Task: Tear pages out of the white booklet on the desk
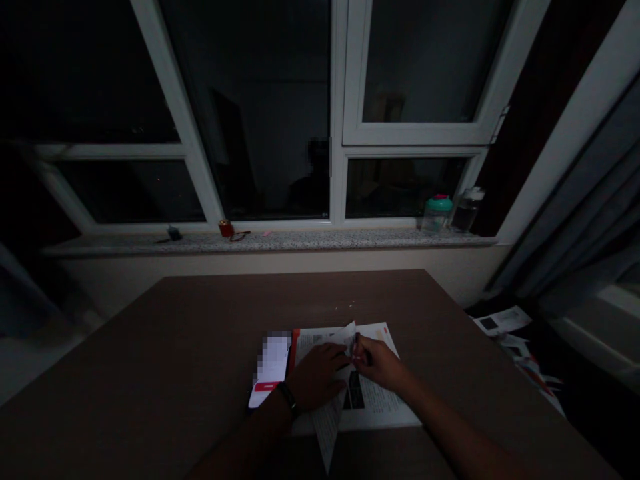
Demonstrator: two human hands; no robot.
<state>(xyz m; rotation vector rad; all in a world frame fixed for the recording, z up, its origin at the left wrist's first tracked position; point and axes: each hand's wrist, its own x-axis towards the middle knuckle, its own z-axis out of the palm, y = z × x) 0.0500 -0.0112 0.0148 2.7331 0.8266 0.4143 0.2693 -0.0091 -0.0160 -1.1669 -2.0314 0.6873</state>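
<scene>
A printed paper sheet (pixel 380 400) lies on the brown table (pixel 175 347), with a folded strip of it raised in the middle. My left hand (pixel 316 377) presses down on the sheet's left part, fingers closed together against the fold. My right hand (pixel 377 362) pinches the upper end of the folded strip, fingers closed on the paper. A lit phone (pixel 270 373) rests on the table just left of my left hand. A dark band sits on my left wrist.
A window sill (pixel 280 241) runs behind the table with a small red object (pixel 226 229), a teal-lidded jar (pixel 437 212) and a bottle (pixel 466 208). Papers (pixel 505 320) lie on the floor at right, near a grey curtain (pixel 585 227).
</scene>
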